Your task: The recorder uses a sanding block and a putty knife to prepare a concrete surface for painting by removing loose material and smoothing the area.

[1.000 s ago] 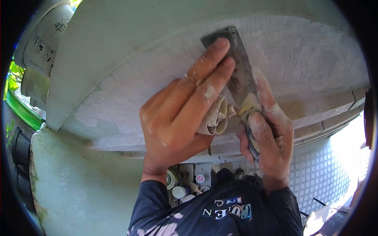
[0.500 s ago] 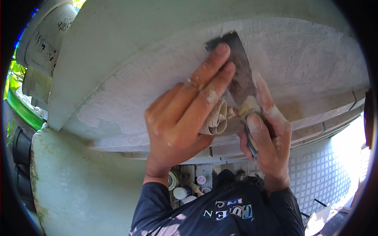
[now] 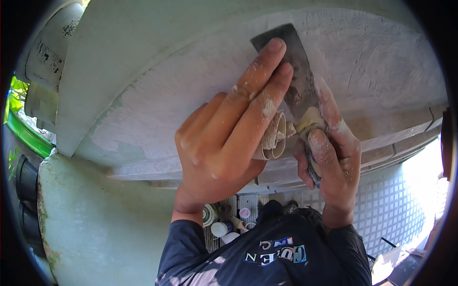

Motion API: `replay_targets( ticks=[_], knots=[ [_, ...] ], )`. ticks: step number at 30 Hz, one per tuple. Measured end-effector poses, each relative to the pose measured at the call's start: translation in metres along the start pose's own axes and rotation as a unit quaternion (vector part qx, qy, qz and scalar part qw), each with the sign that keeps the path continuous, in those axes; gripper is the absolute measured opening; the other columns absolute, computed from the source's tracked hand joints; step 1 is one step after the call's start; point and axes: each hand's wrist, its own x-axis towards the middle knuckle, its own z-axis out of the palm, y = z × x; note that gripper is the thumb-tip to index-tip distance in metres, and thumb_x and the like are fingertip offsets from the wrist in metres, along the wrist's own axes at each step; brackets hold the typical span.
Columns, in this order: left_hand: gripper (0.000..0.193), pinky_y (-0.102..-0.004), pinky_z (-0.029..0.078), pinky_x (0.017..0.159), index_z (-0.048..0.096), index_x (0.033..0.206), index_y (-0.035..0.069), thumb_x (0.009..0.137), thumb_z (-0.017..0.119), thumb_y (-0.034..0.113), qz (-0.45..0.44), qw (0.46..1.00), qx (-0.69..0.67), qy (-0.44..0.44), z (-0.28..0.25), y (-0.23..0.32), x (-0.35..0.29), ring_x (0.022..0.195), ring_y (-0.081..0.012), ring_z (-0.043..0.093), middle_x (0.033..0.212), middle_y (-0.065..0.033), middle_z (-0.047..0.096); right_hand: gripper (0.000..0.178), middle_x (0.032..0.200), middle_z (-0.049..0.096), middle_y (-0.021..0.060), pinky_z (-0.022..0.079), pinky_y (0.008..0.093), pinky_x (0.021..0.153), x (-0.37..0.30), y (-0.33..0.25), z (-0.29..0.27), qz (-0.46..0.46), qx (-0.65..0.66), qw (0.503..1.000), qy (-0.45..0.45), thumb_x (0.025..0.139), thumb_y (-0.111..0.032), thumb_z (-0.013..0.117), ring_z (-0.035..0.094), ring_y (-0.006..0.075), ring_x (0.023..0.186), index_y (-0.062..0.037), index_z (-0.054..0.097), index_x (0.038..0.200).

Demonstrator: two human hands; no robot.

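My right hand (image 3: 336,155) is wrapped round the handle of a putty knife (image 3: 301,78), its index finger stretched along the blade's edge. The dark, stained blade lies against a whitish, putty-smeared wall surface (image 3: 200,71). Two fingers of my left hand (image 3: 214,136) press on the blade near its broad end. A rolled beige sheet (image 3: 274,138), crusted with dried paste, is tucked under that same hand by the thumb; its material is unclear. White dust and flecks cover the fingers of both hands.
A pale green wall (image 3: 109,209) stands at the left, with black pots (image 3: 27,176) beyond it. Below are a white-lidded container (image 3: 220,229) and a brush (image 3: 238,223) on slatted boards. Checkered tiles (image 3: 386,205) lie at the lower right.
Both hands and the putty knife have shifted slightly up and to the right across the surface. The rolled sheet has moved along with my left hand.
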Motion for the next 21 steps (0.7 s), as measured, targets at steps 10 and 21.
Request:
replay_targets(
  ticks=[10,21],
  knots=[
    [0.060,-0.0395,0.050,0.105,0.069,0.122,-0.002,0.065,0.085,0.009,-0.005,0.999,-0.028,0.027,0.004,0.001,0.008,0.124,-0.0344,0.061,0.130,-0.0213,0.065,0.060,0.096,0.068,0.0083,0.033,0.0186,0.038,0.008,-0.003,-0.002,-0.023,-0.008,1.000,0.017,0.099,-0.020,0.052,0.047,0.0036,0.048,0.0025,0.036,0.152],
    [0.058,-0.0393,0.052,0.102,0.068,0.121,-0.002,0.068,0.085,0.014,-0.010,0.999,-0.028,0.032,0.004,0.006,0.015,0.124,-0.0340,0.061,0.131,-0.0214,0.064,0.061,0.098,0.068,0.0087,0.033,0.0182,0.038,0.007,-0.012,-0.002,-0.020,-0.011,0.999,0.027,0.099,-0.022,0.054,0.047,0.0035,0.048,0.0040,0.036,0.152]
  ],
)
